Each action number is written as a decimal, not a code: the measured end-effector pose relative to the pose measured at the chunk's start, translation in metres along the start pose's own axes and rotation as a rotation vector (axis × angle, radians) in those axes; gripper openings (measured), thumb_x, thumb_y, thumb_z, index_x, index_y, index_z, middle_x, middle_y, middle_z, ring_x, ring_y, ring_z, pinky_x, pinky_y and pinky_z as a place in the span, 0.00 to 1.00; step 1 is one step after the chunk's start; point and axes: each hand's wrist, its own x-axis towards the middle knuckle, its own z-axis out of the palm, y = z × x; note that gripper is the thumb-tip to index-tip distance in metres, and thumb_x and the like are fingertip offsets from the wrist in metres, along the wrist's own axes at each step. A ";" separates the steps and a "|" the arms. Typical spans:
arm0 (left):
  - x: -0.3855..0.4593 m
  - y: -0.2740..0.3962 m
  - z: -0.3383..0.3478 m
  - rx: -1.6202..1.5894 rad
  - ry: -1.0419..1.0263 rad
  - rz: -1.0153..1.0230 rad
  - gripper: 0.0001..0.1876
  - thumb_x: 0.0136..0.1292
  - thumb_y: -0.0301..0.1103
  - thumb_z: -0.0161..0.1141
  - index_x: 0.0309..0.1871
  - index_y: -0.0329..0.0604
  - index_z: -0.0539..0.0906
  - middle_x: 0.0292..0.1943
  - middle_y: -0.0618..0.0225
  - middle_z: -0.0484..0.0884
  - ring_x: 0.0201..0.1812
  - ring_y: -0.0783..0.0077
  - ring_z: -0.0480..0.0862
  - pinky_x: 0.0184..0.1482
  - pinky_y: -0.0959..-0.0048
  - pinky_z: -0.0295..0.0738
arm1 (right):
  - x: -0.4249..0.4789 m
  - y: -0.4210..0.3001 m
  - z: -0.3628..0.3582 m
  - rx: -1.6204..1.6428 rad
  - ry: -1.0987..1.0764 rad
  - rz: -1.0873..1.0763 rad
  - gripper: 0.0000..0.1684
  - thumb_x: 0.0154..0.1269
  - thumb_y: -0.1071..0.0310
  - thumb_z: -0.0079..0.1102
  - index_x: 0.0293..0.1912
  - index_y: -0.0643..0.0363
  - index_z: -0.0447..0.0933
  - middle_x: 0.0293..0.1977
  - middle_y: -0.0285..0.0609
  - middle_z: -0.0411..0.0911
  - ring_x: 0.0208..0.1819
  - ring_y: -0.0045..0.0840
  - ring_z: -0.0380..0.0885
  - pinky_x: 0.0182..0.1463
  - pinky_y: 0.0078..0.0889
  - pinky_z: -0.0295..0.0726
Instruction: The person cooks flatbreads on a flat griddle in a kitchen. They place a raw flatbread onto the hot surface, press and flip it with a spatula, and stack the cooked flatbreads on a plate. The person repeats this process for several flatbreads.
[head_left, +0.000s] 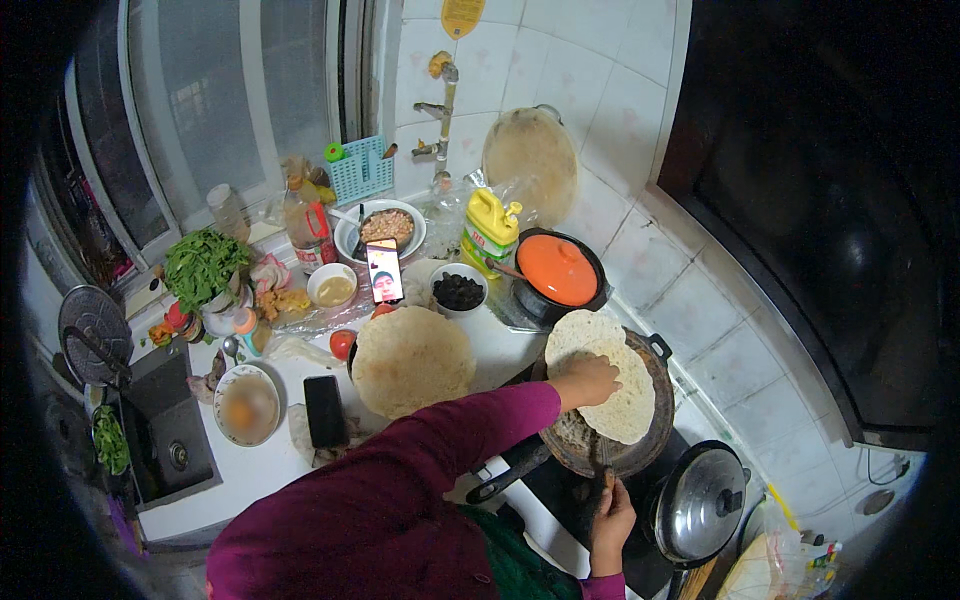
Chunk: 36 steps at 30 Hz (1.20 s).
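In the head view, a pale flatbread (626, 409) with browned spots lies in a round dark pan (656, 442) on the stove. It looks folded or overlapped, and part of it reaches past the pan's far left rim. My left hand (589, 381) comes across from the left with its fingers curled onto the bread; the fingertips' exact grip is partly hidden. Below the pan, my right hand (613, 521) holds a utensil (608, 476) by its wooden handle. The utensil's dark end reaches in by the bread's near edge, and its tip is hard to make out.
Left of the pan, another large flatbread (412, 364) rests over a dark vessel. An orange-lidded pot (559, 270) stands behind, and a steel-lidded pan (701, 502) sits right. The pan's handle (510, 476) points left. A lit phone (386, 274) leans near bowls; the sink (169, 450) is far left.
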 end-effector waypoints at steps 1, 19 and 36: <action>0.007 -0.001 0.005 0.052 -0.016 0.046 0.21 0.76 0.48 0.55 0.52 0.40 0.87 0.49 0.51 0.87 0.54 0.44 0.85 0.60 0.47 0.75 | 0.001 -0.001 -0.002 -0.033 0.000 -0.072 0.18 0.75 0.67 0.59 0.59 0.61 0.83 0.49 0.56 0.87 0.50 0.49 0.87 0.53 0.43 0.85; 0.001 -0.077 0.031 0.101 0.088 0.372 0.11 0.69 0.36 0.59 0.34 0.38 0.85 0.36 0.51 0.85 0.44 0.44 0.83 0.52 0.47 0.75 | 0.007 0.004 0.032 0.052 0.048 -0.199 0.20 0.80 0.54 0.52 0.62 0.51 0.81 0.45 0.56 0.86 0.39 0.53 0.86 0.42 0.56 0.85; 0.020 0.105 -0.013 -0.674 0.235 0.286 0.18 0.78 0.38 0.57 0.65 0.41 0.81 0.68 0.54 0.76 0.67 0.52 0.78 0.69 0.61 0.71 | -0.017 -0.056 -0.089 -0.555 0.467 -0.323 0.25 0.63 0.73 0.70 0.61 0.52 0.84 0.28 0.45 0.75 0.25 0.41 0.78 0.29 0.41 0.78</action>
